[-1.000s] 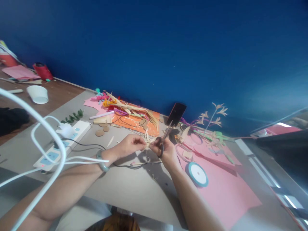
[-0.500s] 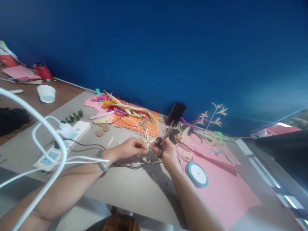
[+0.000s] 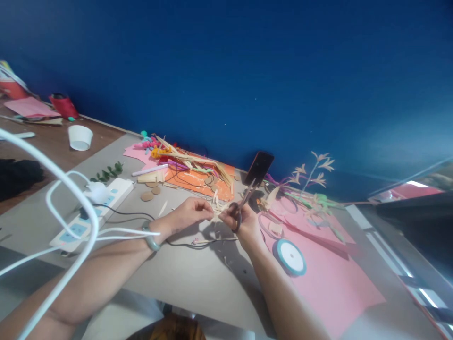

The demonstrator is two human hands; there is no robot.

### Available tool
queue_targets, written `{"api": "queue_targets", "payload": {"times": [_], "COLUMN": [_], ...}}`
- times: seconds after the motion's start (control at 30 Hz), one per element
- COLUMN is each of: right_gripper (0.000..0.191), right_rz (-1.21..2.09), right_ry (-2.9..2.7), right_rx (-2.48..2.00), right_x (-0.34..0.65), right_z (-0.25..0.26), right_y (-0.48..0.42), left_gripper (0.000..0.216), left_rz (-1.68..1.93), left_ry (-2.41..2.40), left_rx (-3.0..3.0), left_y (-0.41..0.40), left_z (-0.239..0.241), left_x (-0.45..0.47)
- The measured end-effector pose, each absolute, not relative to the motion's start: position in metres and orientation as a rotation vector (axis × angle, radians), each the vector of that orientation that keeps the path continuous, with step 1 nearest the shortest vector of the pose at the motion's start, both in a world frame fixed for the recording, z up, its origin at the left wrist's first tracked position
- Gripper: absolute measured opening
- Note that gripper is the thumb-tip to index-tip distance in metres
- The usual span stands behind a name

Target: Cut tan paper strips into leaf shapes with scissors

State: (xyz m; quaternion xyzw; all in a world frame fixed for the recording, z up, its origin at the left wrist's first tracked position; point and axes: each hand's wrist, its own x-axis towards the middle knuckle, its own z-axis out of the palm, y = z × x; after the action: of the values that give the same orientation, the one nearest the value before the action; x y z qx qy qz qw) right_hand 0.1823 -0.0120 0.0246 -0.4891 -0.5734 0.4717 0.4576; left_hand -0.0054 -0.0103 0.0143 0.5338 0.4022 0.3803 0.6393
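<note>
My right hand (image 3: 243,225) is closed around the handles of a pair of scissors (image 3: 248,194), whose blades point up and away. Its thumb and finger also come together near a small pale piece too blurred to name. Just left of it, my left hand (image 3: 193,213) is pinched, and what lies between its fingertips is too small to make out. A narrow gap separates the two hands. Behind them lies a heap of pale straw-coloured scraps (image 3: 220,207). A green bangle (image 3: 152,241) circles my left wrist.
A white power strip (image 3: 106,208) with cables stands left. An orange sheet (image 3: 198,182) bears straw strips. At the wall leans a phone (image 3: 259,166). Rightward are a tape roll (image 3: 290,256), pink paper (image 3: 329,288) and a straw flower (image 3: 309,177). A white cup (image 3: 80,137) stands far left.
My left hand has drawn slightly left and up, widening the gap to my right hand, which is nearly still with the scissors. The white cup has shifted a little to the right.
</note>
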Motion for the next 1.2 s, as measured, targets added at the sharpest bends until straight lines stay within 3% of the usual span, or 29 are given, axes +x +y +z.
{"api": "queue_targets", "payload": {"times": [0.4, 0.7, 1.2], "right_gripper": [0.04, 0.032, 0.041], "right_rz": [1.092, 1.034, 1.574], "right_ry": [-1.379, -2.035, -1.954], "right_rx": [-1.251, -1.433, -1.262], "right_x": [0.174, 0.199, 0.193], "right_z": [0.021, 0.038, 0.037], "right_y": [-0.016, -0.006, -0.012], "left_gripper": [0.026, 0.021, 0.013], "left_rz": [1.02, 1.182, 1.149], "left_ry": [0.838, 0.864, 0.826], "left_rx": [1.008, 0.842, 0.819], "left_y": [-0.012, -0.006, -0.004], "left_z": [0.014, 0.018, 0.017], "left_x": [0.002, -0.005, -0.006]}}
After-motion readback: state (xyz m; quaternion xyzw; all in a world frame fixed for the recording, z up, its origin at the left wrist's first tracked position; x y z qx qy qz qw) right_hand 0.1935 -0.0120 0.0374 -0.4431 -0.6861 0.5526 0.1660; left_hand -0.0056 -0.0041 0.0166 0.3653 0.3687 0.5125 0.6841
